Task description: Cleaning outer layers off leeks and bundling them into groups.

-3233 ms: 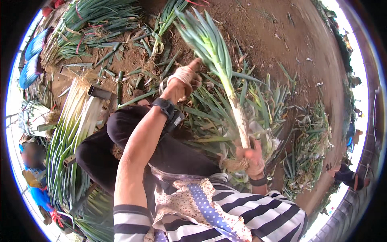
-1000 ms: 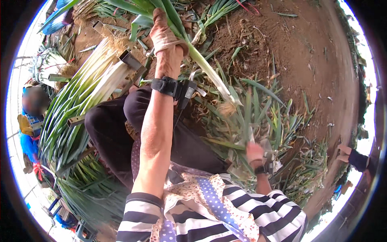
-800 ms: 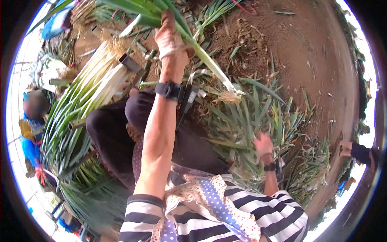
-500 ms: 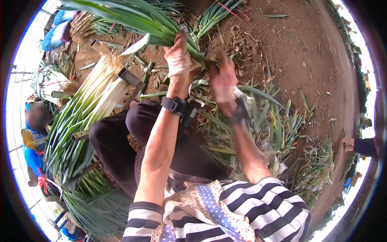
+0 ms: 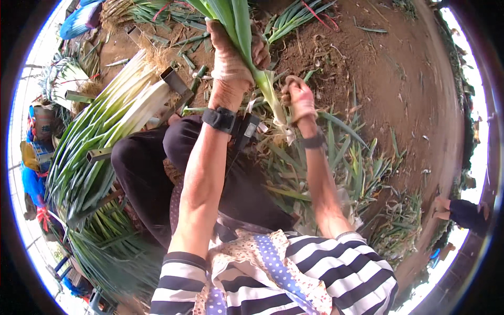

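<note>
My left hand [image 5: 229, 59], in a pale covering, is closed around a leek [image 5: 270, 94], gripping it where the green leaves meet the stalk. The leaves run up past the top edge, and the pale root end hangs down toward my lap. Just right of the pale stalk, my right hand [image 5: 301, 101] is closed, with its fingers curled in. Whether it pinches a strip of leaf is too small to tell. To the left of my knees lies a big stack of leeks [image 5: 97, 134], white ends up and roots showing, between metal bracket posts [image 5: 176, 81].
Stripped leaves [image 5: 341, 157] are heaped right of my legs, with more scraps [image 5: 396, 223] beyond. A leek bundle with red string [image 5: 294, 21] lies ahead on brown soil [image 5: 394, 94]. Blue wrapped bundles [image 5: 79, 21] lie far left. Another person's hand [image 5: 442, 207] shows at the right.
The leek has swung more upright, its root end now showing below my left hand. My right hand has moved down and right, its fingers curled in. The view has shifted slightly.
</note>
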Tool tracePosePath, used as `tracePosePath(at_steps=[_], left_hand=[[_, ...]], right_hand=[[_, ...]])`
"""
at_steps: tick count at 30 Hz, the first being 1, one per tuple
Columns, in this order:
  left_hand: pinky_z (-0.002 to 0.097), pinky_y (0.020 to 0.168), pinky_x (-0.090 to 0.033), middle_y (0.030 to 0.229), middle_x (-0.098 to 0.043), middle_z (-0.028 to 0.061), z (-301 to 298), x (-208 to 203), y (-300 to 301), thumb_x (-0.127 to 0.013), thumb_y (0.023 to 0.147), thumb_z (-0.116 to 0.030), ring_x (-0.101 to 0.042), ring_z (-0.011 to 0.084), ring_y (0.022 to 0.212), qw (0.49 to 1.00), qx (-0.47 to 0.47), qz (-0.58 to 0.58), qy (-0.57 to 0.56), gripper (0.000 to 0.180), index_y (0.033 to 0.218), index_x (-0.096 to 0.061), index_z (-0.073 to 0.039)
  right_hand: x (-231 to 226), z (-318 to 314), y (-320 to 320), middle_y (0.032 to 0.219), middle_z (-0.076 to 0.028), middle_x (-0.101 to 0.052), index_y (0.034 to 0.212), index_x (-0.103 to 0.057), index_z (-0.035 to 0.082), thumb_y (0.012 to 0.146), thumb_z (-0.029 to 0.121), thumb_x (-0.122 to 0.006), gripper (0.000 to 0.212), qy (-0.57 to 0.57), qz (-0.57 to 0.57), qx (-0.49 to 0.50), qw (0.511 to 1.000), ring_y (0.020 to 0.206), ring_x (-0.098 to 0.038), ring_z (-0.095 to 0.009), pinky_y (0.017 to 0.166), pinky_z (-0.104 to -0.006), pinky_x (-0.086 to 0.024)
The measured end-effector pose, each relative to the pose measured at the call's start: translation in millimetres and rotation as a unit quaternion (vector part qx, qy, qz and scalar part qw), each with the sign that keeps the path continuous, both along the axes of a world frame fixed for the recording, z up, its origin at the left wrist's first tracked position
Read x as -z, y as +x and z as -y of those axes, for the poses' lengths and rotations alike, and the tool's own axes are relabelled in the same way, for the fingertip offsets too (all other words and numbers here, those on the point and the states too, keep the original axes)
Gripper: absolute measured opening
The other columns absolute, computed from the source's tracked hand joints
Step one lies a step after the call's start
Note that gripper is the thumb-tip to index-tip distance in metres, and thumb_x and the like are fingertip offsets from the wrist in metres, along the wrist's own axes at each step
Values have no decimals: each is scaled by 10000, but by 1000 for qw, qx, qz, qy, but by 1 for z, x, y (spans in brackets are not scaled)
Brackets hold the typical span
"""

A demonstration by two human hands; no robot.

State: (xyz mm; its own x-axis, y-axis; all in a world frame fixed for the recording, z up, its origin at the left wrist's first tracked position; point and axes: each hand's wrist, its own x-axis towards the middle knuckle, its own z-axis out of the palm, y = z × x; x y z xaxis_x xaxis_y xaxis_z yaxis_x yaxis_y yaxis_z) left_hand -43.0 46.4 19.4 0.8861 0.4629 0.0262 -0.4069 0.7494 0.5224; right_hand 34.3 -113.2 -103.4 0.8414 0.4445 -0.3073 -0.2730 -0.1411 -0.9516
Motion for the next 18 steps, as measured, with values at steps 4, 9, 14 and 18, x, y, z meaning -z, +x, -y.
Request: tracePosePath(at_steps=[4,9,14,18], left_hand=[[255,390,-263,471,-349,2,-5,0,-2,-356,619,-851,-326,138,403,998,35,43,-18,803,786,-556,-91],[238,353,-219,449,-330,-5,7,1,-2,-267,660,-849,-300,115,374,997,72,29,25,843,803,-576,-77],[246,310,-258,425,-355,-6,10,-10,-7,-378,789,-699,-329,121,328,983,150,103,12,601,694,-498,-118],[242,295,-241,394,-337,-2,9,-17,-11,-297,716,-790,-308,119,302,988,140,64,-14,726,696,-519,-99]], right_hand=[[-68,6,-31,891,-42,-609,1121,-540,-4,882,197,-535,312,117,90,-80,986,797,-557,-91,710,-215,-442],[-96,-12,-44,873,-36,-622,1072,-579,-13,818,159,-605,308,78,21,-119,990,785,-560,-86,698,-213,-442],[-39,7,-35,753,-20,-641,864,-668,62,760,135,-643,130,-70,-27,-79,994,579,-529,-55,512,-207,-436],[48,62,-51,774,-86,-658,875,-687,100,740,219,-617,193,-359,46,-133,923,620,-582,-132,585,-268,-484]])
